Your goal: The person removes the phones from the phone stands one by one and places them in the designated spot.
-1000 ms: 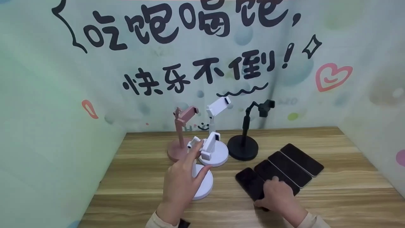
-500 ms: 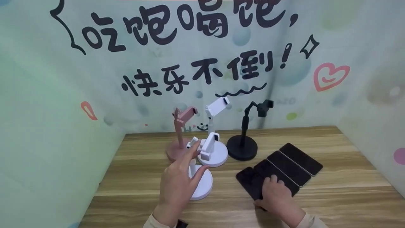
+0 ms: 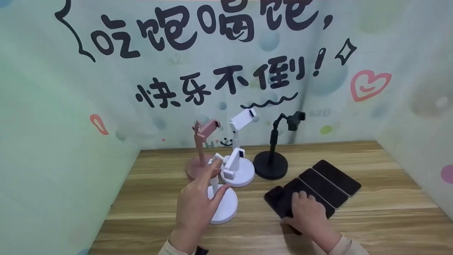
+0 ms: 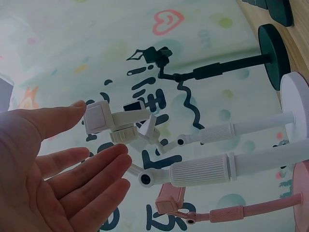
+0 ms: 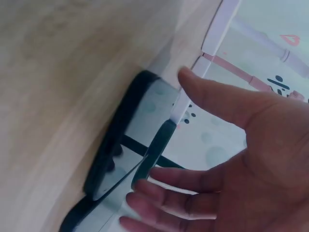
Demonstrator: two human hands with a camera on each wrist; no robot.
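My left hand (image 3: 196, 203) reaches beside the front white phone stand (image 3: 228, 209), fingers extended near its neck joint. In the left wrist view, the thumb lies right by the stand's white clamp (image 4: 99, 117), and the straightened fingers overlap the neck end of the ribbed pole (image 4: 200, 170). On the right, my right hand (image 3: 309, 214) hovers over the nearest black phone (image 3: 277, 200), thumb spread out past its left edge. The right wrist view has the thumb and loosely bent fingers apart, with the phone (image 5: 118, 121) beyond them. Part of that phone is hidden by the hand.
Behind stand a pink phone stand (image 3: 200, 150), another white stand (image 3: 242, 122) and a black stand (image 3: 271, 164). More phones (image 3: 338, 177) lie side by side at the right. A patterned cloth (image 3: 177, 124) hangs behind the wooden table (image 3: 141, 212).
My left hand has drawn slightly left and down from the clamp. The right hand has shifted a little and its thumb has moved outward from the phone's edge. The stands have stayed in place.
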